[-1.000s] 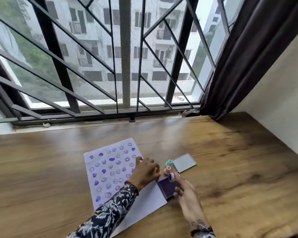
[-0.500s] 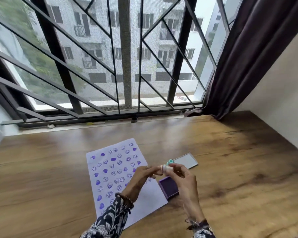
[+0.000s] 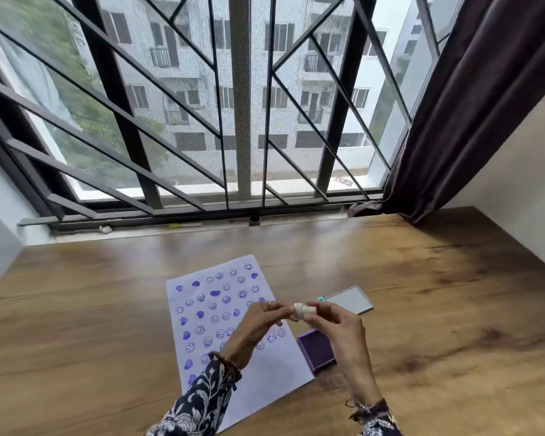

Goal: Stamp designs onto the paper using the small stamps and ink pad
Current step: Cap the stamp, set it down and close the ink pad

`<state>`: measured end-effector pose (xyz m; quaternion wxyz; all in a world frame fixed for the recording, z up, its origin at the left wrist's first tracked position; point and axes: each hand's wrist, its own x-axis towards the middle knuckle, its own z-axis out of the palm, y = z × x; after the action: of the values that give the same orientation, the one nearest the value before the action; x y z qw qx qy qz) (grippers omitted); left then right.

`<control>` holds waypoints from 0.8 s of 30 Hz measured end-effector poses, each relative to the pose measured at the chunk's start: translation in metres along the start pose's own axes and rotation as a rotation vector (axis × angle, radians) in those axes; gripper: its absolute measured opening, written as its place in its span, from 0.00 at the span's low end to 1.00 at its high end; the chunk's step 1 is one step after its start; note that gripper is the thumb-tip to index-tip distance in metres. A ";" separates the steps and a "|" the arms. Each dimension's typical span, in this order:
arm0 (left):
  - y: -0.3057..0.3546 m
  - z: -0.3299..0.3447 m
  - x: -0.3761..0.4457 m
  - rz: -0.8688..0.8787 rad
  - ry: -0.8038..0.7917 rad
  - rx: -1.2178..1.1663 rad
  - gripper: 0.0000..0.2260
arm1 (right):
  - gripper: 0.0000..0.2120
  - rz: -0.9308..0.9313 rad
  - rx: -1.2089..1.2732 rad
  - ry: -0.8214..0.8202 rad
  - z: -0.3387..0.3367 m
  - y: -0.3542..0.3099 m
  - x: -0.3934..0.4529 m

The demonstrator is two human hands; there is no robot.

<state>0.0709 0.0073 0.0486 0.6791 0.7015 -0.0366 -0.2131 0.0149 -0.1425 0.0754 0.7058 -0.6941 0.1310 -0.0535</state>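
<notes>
White paper [image 3: 233,313] flat on the wooden table [image 3: 438,309], dotted with purple smileys and hearts. Above it, left hand [image 3: 258,322] pinched on one end of a small pale stamp [image 3: 302,310] — right hand [image 3: 337,325] gripping the other end. Below, open purple ink pad [image 3: 317,349] just beside the paper's right edge. Farther right, a teal stamp [image 3: 321,299] — touching the ink pad lid [image 3: 350,299].

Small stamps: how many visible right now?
2. A small whitish stamp is held in the air between the left hand and right hand. A small teal-topped stamp stands on the wooden table behind the fingers. Others may be hidden by the hands.
</notes>
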 end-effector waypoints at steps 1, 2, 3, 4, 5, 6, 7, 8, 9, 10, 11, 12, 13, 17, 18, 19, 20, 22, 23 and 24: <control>-0.002 -0.001 0.002 0.008 0.002 -0.002 0.12 | 0.08 0.001 -0.005 -0.012 0.000 -0.001 0.003; -0.005 -0.001 0.003 0.013 0.007 -0.002 0.12 | 0.07 0.001 -0.019 -0.025 0.000 -0.002 0.005; -0.007 -0.001 0.005 0.017 0.015 -0.002 0.11 | 0.07 0.000 -0.036 -0.035 0.000 -0.003 0.007; -0.010 -0.001 0.006 0.016 0.022 -0.001 0.10 | 0.06 0.001 -0.058 -0.036 0.000 -0.004 0.010; -0.014 -0.001 0.008 0.016 0.026 0.000 0.10 | 0.07 0.006 -0.077 -0.035 0.000 -0.003 0.012; -0.016 -0.001 0.010 0.016 0.025 -0.004 0.09 | 0.07 0.013 -0.098 -0.034 0.001 -0.003 0.015; -0.016 -0.002 0.012 0.020 0.014 -0.006 0.08 | 0.07 0.016 -0.128 -0.039 0.001 -0.002 0.018; -0.015 -0.003 0.013 0.028 -0.005 0.000 0.06 | 0.06 0.009 -0.180 -0.046 0.002 -0.001 0.021; -0.014 -0.005 0.014 0.035 -0.027 0.020 0.04 | 0.05 -0.005 -0.267 -0.053 0.003 0.000 0.025; -0.014 -0.007 0.016 0.043 -0.047 0.044 0.03 | 0.05 -0.022 -0.387 -0.057 0.005 0.002 0.028; -0.014 -0.010 0.017 0.059 -0.067 0.079 0.04 | 0.06 -0.041 -0.515 -0.065 0.007 0.004 0.031; -0.015 -0.011 0.019 0.080 -0.087 0.145 0.05 | 0.07 -0.060 -0.619 -0.072 0.010 0.007 0.033; -0.017 -0.011 0.021 0.109 -0.083 0.268 0.05 | 0.08 -0.080 -0.691 -0.076 0.014 0.009 0.034; -0.026 -0.001 0.032 0.231 0.168 0.851 0.06 | 0.09 -0.189 -0.788 -0.051 0.023 0.016 0.034; -0.030 0.001 0.035 0.233 0.215 0.894 0.08 | 0.09 -0.202 -0.764 -0.043 0.022 0.017 0.034; -0.034 0.003 0.037 0.232 0.247 0.913 0.08 | 0.09 -0.204 -0.730 -0.027 0.019 0.017 0.034; -0.039 0.005 0.039 0.233 0.269 0.919 0.09 | 0.08 -0.203 -0.699 -0.002 0.015 0.018 0.035; -0.044 0.010 0.042 0.223 0.305 0.916 0.08 | 0.06 -0.202 -0.674 0.077 0.002 0.021 0.037; -0.046 0.012 0.042 0.211 0.314 0.914 0.07 | 0.06 -0.197 -0.667 0.134 -0.007 0.023 0.038; -0.047 0.014 0.042 0.206 0.316 0.913 0.08 | 0.05 -0.186 -0.661 0.197 -0.016 0.026 0.040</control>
<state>0.0935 -0.0168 -0.0070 0.3170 0.9440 -0.0920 0.0021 0.0469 -0.1671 0.0452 0.4193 -0.8853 0.1451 -0.1390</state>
